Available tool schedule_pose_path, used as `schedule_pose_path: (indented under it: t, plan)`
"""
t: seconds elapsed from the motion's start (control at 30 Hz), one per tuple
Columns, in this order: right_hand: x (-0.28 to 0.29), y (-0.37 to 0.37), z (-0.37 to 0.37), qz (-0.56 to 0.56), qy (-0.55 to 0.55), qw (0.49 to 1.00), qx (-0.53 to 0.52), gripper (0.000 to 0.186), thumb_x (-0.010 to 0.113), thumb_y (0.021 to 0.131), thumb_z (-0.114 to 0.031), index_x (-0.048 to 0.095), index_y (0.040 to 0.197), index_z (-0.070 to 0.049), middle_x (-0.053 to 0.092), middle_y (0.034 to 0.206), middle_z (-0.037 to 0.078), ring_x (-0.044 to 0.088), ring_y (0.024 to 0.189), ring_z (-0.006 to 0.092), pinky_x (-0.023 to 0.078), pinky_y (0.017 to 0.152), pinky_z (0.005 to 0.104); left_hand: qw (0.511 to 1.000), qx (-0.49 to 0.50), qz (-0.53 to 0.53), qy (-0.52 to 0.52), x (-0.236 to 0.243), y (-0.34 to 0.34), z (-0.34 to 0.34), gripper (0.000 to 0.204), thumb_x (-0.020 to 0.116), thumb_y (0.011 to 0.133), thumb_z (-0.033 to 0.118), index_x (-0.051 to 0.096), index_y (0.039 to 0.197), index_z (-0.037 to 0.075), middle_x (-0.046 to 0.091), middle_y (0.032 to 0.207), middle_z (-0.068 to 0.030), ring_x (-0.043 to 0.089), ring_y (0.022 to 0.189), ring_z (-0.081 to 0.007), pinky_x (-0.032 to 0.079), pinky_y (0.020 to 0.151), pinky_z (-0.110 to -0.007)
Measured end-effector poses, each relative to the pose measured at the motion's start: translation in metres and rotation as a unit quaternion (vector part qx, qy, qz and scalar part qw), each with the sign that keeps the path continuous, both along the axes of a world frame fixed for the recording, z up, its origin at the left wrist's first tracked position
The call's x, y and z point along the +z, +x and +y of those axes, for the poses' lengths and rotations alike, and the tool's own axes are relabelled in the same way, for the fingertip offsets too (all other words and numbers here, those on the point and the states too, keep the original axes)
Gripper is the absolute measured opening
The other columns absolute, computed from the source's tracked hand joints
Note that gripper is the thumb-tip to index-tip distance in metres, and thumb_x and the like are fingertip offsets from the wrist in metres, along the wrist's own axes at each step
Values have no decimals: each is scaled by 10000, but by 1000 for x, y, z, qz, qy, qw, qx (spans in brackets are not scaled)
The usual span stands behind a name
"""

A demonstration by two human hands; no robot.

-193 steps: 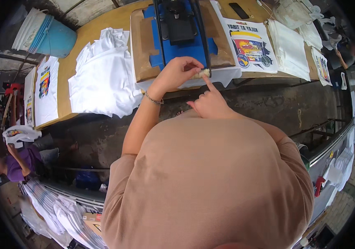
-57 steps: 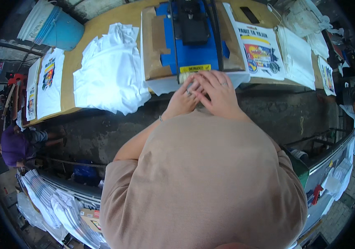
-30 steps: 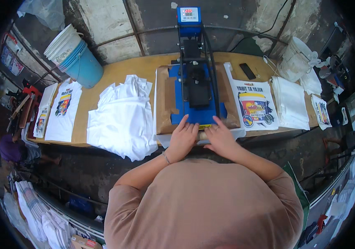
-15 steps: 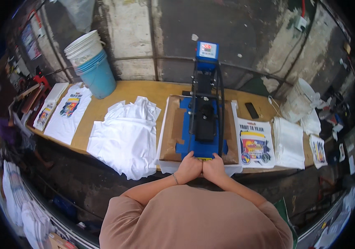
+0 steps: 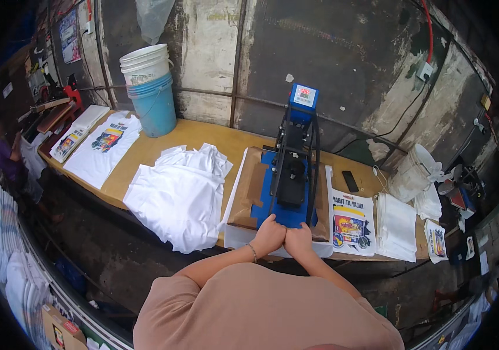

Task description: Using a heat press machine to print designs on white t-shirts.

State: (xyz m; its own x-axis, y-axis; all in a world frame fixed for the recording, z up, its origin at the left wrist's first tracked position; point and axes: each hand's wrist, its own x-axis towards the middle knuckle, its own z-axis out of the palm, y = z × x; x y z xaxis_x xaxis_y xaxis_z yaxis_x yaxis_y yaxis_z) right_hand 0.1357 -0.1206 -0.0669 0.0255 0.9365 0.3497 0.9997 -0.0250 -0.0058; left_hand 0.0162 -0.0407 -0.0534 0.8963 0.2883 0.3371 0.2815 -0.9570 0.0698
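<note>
A blue and black heat press (image 5: 292,189) stands on the table, its lit control box (image 5: 303,95) at the far end. Side by side at its near edge, my left hand (image 5: 270,235) and my right hand (image 5: 299,240) are closed on the front of the press handle, knuckles touching. My fingers cover most of the grip. Brown cardboard (image 5: 243,204) surrounds the blue base, with white cloth under it. A crumpled pile of white shirts (image 5: 173,198) lies left of the press. To its right is a printed transfer sheet (image 5: 352,224) with a colourful design.
Further right are a stack of white sheets (image 5: 396,227), a phone (image 5: 350,181) and a white bucket (image 5: 415,169). Stacked buckets (image 5: 152,105) stand at the back left beside a printed white shirt (image 5: 100,151). A person (image 5: 7,151) is at the far left.
The view has shifted, so the press and table sit slightly lower and the left side shows more. Both my hands stay on the press handle.
</note>
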Motion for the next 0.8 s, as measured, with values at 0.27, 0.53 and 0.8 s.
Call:
schedule_pose_path:
  t: [0.27, 0.53, 0.8]
  plan:
    - [10, -5, -4, -20, -35, 999, -13, 89, 623, 674, -165, 651, 659, -82, 642, 645, 147, 641, 618, 277, 428, 877, 460, 1000, 2, 2, -6, -4, 2, 0, 114, 571, 728, 131, 648, 653, 94, 646, 674, -113, 633, 664, -245, 363, 955, -412]
    - [-1, 1, 1, -19, -46, 999, -18, 58, 612, 663, -139, 663, 653, -114, 643, 637, 127, 646, 623, 269, 439, 845, 463, 1000, 4, 17, -15, 0, 3, 0, 103, 568, 724, 125, 652, 677, 85, 645, 674, -112, 636, 672, -242, 368, 946, -414]
    - [-8, 7, -1, 11, -27, 1000, 11, 157, 624, 646, -154, 671, 796, -159, 663, 706, 103, 647, 641, 269, 432, 856, 479, 1000, 6, 13, 0, -2, 5, -1, 110, 564, 720, 126, 641, 658, 78, 630, 640, -103, 621, 636, -228, 395, 883, -376]
